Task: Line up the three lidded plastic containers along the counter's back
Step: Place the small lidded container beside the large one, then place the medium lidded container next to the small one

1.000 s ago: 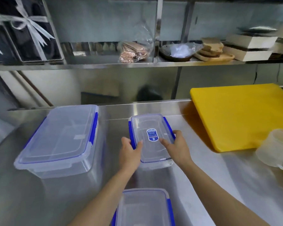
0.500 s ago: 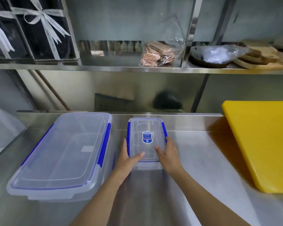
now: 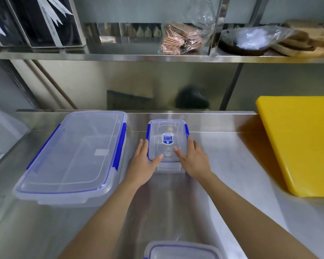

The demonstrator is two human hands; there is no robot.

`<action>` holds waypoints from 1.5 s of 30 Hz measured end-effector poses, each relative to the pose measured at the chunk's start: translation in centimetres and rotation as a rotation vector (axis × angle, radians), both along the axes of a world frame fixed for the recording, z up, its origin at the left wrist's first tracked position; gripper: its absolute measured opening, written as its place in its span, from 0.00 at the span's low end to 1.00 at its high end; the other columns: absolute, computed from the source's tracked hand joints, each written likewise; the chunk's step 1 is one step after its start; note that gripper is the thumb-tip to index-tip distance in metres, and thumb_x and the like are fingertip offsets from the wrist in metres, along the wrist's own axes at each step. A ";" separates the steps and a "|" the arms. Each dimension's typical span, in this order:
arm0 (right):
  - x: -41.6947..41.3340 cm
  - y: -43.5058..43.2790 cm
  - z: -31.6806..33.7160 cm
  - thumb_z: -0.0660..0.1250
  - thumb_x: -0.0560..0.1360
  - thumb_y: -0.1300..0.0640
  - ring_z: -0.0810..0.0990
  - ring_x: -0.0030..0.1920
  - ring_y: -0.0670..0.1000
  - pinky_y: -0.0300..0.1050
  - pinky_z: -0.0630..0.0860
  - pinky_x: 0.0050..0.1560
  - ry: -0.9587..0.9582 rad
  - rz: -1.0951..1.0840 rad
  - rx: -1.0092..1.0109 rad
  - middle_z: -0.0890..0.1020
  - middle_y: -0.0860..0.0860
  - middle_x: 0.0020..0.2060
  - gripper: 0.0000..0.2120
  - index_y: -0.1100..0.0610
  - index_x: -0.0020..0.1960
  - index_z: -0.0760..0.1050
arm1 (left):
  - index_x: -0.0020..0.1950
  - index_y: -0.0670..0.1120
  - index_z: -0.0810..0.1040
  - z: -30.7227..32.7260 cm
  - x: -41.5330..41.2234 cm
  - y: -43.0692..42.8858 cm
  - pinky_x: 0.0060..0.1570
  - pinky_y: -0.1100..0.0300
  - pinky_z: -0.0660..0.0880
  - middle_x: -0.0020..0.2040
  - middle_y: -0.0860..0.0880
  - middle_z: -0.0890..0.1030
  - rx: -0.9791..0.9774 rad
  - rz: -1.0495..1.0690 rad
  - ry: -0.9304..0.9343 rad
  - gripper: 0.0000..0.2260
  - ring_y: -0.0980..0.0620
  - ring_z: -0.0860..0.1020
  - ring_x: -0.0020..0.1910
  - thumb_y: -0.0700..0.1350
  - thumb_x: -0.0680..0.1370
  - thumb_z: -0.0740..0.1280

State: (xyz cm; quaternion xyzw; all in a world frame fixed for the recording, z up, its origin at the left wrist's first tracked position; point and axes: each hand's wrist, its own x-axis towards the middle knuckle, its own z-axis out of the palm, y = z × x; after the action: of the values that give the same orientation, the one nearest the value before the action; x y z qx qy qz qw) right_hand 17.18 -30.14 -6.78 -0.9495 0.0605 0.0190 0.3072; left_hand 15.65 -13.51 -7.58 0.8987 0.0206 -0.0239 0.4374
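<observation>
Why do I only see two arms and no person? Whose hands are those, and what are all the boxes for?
The camera sits on the person's head and looks down, so you see only their own arms reaching forward. There is no machine here, just two bare hands.

The left hand and the right hand press on both sides of a small box with a clear lid and blue clips. It stands on a shiny metal counter, near the back edge.

Beside it, on the left, stands a big box of the same kind. A third box peeks in at the bottom of the picture, close to the person. It is not yet at the back with the others.

On the right lies a yellow cutting board. Above the counter is a shelf with bags and dishes.
</observation>
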 end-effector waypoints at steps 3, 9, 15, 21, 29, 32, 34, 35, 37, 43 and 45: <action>-2.6 -0.4 1.1 0.54 0.75 0.37 0.66 0.69 0.56 0.59 0.61 0.70 -0.063 0.009 0.003 0.66 0.54 0.71 0.33 0.52 0.74 0.53 | 0.72 0.61 0.58 1.5 -2.3 0.4 0.59 0.60 0.66 0.71 0.60 0.66 -0.139 -0.040 0.027 0.29 0.58 0.67 0.65 0.63 0.72 0.63; -10.0 -2.1 2.4 0.61 0.72 0.37 0.68 0.67 0.60 0.57 0.65 0.65 -0.051 -0.004 0.119 0.68 0.58 0.69 0.35 0.53 0.72 0.58 | 0.73 0.57 0.59 1.5 -9.8 1.6 0.66 0.56 0.62 0.75 0.56 0.62 -0.163 -0.117 0.204 0.40 0.55 0.63 0.72 0.69 0.65 0.64; -17.4 -3.8 1.7 0.62 0.68 0.33 0.68 0.68 0.59 0.58 0.68 0.66 0.065 -0.066 0.256 0.62 0.56 0.73 0.42 0.53 0.74 0.53 | 0.75 0.56 0.54 0.9 -17.1 2.6 0.70 0.52 0.59 0.76 0.51 0.60 -0.249 -0.111 0.355 0.40 0.52 0.61 0.73 0.66 0.68 0.66; -23.4 -5.3 1.1 0.67 0.63 0.31 0.71 0.64 0.59 0.54 0.78 0.47 0.457 -0.062 0.366 0.65 0.54 0.71 0.48 0.48 0.74 0.50 | 0.76 0.52 0.51 2.4 -22.4 3.6 0.53 0.48 0.75 0.75 0.50 0.60 -0.133 -0.211 0.803 0.59 0.46 0.67 0.69 0.75 0.52 0.68; -26.7 -5.6 0.6 0.75 0.63 0.44 0.82 0.43 0.52 0.47 0.81 0.29 0.533 0.017 0.575 0.77 0.46 0.49 0.40 0.45 0.67 0.56 | 0.61 0.45 0.66 1.7 -24.0 2.6 0.35 0.51 0.81 0.54 0.45 0.81 -0.196 -0.292 0.745 0.27 0.48 0.83 0.45 0.51 0.68 0.74; -26.6 -5.7 0.5 0.74 0.66 0.48 0.79 0.42 0.48 0.37 0.76 0.27 0.348 -0.089 0.587 0.75 0.45 0.45 0.43 0.45 0.70 0.49 | 0.59 0.45 0.64 1.6 -24.1 1.2 0.32 0.54 0.79 0.52 0.47 0.80 -0.276 -0.166 0.658 0.26 0.48 0.82 0.44 0.53 0.69 0.73; -26.5 -6.3 0.5 0.74 0.67 0.50 0.79 0.40 0.48 0.36 0.74 0.28 0.249 -0.206 0.661 0.76 0.48 0.44 0.37 0.49 0.67 0.55 | 0.58 0.46 0.61 1.4 -24.0 -0.4 0.30 0.57 0.76 0.50 0.47 0.79 -0.338 -0.057 0.585 0.26 0.49 0.81 0.42 0.54 0.70 0.72; -26.4 -6.7 0.7 0.75 0.67 0.51 0.80 0.40 0.48 0.37 0.74 0.28 0.210 -0.265 0.721 0.76 0.49 0.44 0.33 0.51 0.63 0.59 | 0.56 0.46 0.61 1.4 -24.0 -1.3 0.29 0.59 0.75 0.48 0.47 0.77 -0.364 -0.010 0.536 0.26 0.51 0.80 0.40 0.54 0.70 0.72; -26.2 -7.6 1.1 0.75 0.66 0.53 0.80 0.40 0.50 0.40 0.75 0.30 0.132 -0.353 0.840 0.77 0.51 0.45 0.24 0.52 0.55 0.66 | 0.51 0.46 0.62 1.5 -23.5 -3.1 0.27 0.64 0.71 0.45 0.49 0.75 -0.373 0.059 0.406 0.22 0.55 0.76 0.37 0.55 0.71 0.71; -25.5 -10.2 2.0 0.74 0.66 0.63 0.80 0.46 0.49 0.40 0.76 0.37 -0.050 -0.320 0.961 0.79 0.50 0.50 0.21 0.54 0.55 0.70 | 0.40 0.48 0.61 2.9 -21.3 -7.8 0.32 0.60 0.69 0.39 0.49 0.71 -0.431 0.135 0.203 0.18 0.53 0.72 0.35 0.52 0.71 0.71; -25.0 -11.2 2.2 0.74 0.66 0.64 0.80 0.49 0.49 0.38 0.78 0.37 -0.051 -0.262 0.960 0.79 0.48 0.51 0.26 0.53 0.59 0.69 | 0.38 0.47 0.61 3.3 -20.3 -8.9 0.34 0.59 0.69 0.37 0.49 0.70 -0.462 0.142 0.175 0.18 0.52 0.70 0.33 0.50 0.71 0.70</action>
State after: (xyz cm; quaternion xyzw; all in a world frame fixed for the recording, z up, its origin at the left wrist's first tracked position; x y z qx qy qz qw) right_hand -7.79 -41.38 -4.55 -0.6854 0.1563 -0.0172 0.7110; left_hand -4.69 -22.45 -4.25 0.7656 0.1155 -0.0748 0.6284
